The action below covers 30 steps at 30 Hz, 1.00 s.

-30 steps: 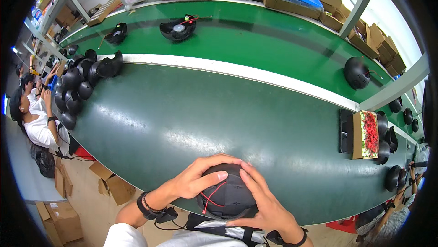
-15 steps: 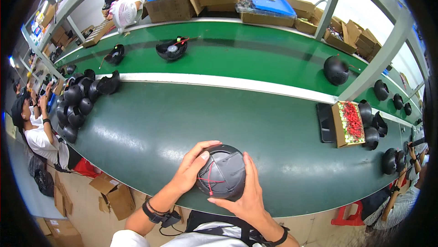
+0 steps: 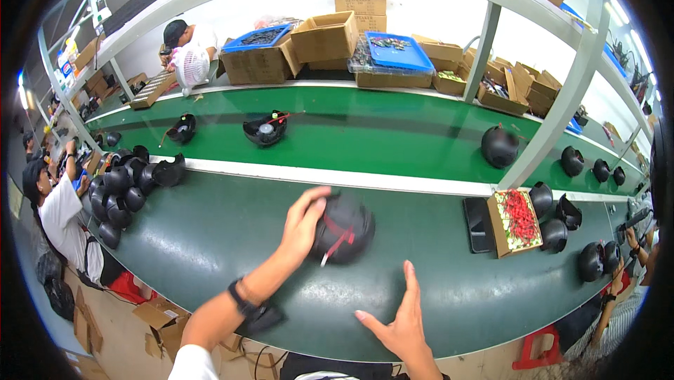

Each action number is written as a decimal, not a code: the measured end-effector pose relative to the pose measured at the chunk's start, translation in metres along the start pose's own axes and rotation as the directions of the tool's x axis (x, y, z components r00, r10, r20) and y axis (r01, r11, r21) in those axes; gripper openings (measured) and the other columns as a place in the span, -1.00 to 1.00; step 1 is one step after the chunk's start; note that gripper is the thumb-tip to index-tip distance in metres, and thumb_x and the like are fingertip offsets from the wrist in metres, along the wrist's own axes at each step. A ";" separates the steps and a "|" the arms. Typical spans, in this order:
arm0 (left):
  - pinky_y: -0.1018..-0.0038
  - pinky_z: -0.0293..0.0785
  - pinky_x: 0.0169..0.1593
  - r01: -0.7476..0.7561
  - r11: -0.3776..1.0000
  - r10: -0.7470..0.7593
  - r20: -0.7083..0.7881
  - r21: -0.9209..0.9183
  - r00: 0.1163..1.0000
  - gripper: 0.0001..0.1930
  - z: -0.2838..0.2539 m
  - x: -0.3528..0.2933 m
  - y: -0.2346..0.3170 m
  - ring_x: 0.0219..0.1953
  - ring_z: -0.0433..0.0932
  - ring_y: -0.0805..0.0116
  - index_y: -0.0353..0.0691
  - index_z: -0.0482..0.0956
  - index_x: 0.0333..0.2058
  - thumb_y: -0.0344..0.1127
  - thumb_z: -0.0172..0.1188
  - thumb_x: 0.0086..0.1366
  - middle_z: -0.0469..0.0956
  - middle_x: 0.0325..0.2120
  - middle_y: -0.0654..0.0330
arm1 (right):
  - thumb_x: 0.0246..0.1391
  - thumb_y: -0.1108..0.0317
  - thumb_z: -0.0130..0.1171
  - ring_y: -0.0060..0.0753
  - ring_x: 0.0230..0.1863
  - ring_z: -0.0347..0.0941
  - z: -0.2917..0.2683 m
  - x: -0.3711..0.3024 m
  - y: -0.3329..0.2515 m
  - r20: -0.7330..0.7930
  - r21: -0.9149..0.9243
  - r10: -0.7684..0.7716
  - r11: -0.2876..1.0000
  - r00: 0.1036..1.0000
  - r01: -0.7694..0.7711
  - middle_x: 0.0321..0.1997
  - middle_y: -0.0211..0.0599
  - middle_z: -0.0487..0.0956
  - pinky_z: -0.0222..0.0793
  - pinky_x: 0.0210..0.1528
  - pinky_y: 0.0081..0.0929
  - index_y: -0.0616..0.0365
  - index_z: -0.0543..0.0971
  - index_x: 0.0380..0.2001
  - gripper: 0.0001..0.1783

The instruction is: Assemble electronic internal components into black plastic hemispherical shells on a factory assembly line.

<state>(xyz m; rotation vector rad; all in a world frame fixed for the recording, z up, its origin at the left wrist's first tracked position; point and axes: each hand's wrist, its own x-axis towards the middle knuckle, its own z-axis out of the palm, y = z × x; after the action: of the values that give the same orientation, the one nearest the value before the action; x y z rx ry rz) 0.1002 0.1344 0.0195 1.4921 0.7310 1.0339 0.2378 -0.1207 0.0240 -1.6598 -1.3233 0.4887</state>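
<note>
A workshop was seen, with a green conveyor belt (image 3: 393, 134) running behind a dark green bench top (image 3: 210, 240) and a white rail (image 3: 393, 182) set between the two. Wired half-shells, among them an open black half-shell (image 3: 263, 133), were spaced along the belt.

A rounded black plastic shell (image 3: 357, 218), with red wires (image 3: 344, 238) lying across it, was found over the middle of the bench top, short of the rail. Half a second earlier it had been held between both palms, closer to the near edge; it had since been carried outward and let go on one side.

The left hand (image 3: 302, 229) was laid along the shell's left side, fingers curved over it. Because of blur, it could not be determined whether it was gripped or merely touched, nor whether its weight was borne by the bench. The right hand (image 3: 404, 320) was withdrawn and empty, thumb and forefinger spread wide. The two-handed hold was therefore judged to be over, with control left to one hand.

A carton of red parts (image 3: 497, 229) was noted at right beside a black tray (image 3: 478, 224); black shells were heaped (image 3: 116, 201) at left.
</note>
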 end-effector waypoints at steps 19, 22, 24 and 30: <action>-0.15 0.04 0.42 0.137 0.748 0.488 -0.679 0.649 0.549 -0.23 -0.057 0.234 -0.016 0.42 0.11 -0.22 -0.24 0.18 0.39 -0.09 0.28 0.32 0.23 0.35 -0.17 | 0.01 -0.35 0.38 0.16 0.61 0.02 0.008 0.003 0.006 0.126 -0.528 0.025 0.848 0.992 0.045 0.56 0.19 0.21 -0.19 0.63 0.12 0.37 0.21 0.46 0.22; -0.21 0.33 0.30 0.557 0.718 -0.032 -0.780 0.417 0.624 -0.30 -0.155 0.226 -0.038 0.29 0.34 -0.28 -0.29 0.24 0.36 -0.31 0.23 0.26 0.33 0.28 -0.20 | 0.00 -0.35 0.39 0.16 0.61 0.03 0.012 -0.001 0.000 0.158 -0.541 -0.002 0.836 0.987 0.088 0.56 0.19 0.20 -0.21 0.63 0.13 0.38 0.20 0.46 0.23; -0.05 0.58 0.12 0.375 0.926 -0.350 -0.460 -0.041 0.816 -0.40 -0.173 0.210 -0.057 0.14 0.55 -0.19 -0.33 0.40 0.29 -0.39 0.15 0.25 0.52 0.15 -0.20 | 0.10 -0.25 0.36 0.19 0.60 0.04 0.011 -0.003 0.002 0.115 -0.537 -0.033 0.839 0.993 0.090 0.55 0.21 0.21 -0.19 0.63 0.11 0.33 0.21 0.46 0.12; 0.39 0.51 0.21 -0.172 0.934 0.035 0.400 0.313 0.916 -0.51 -0.110 0.108 0.002 0.09 0.58 0.32 -0.40 0.46 0.29 -0.59 0.02 0.39 0.63 0.06 0.09 | 0.19 0.16 0.42 0.16 0.51 0.24 -0.019 0.033 0.004 -0.099 0.256 0.193 0.953 0.976 -0.163 0.48 0.23 0.31 0.17 0.48 0.07 0.33 0.22 0.43 -0.10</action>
<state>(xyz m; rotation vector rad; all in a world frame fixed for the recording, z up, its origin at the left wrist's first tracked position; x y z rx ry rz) 0.0465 0.2767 0.0434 1.9876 0.5644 0.6702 0.2660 -0.0980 0.0373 -1.5805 -0.9843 0.6211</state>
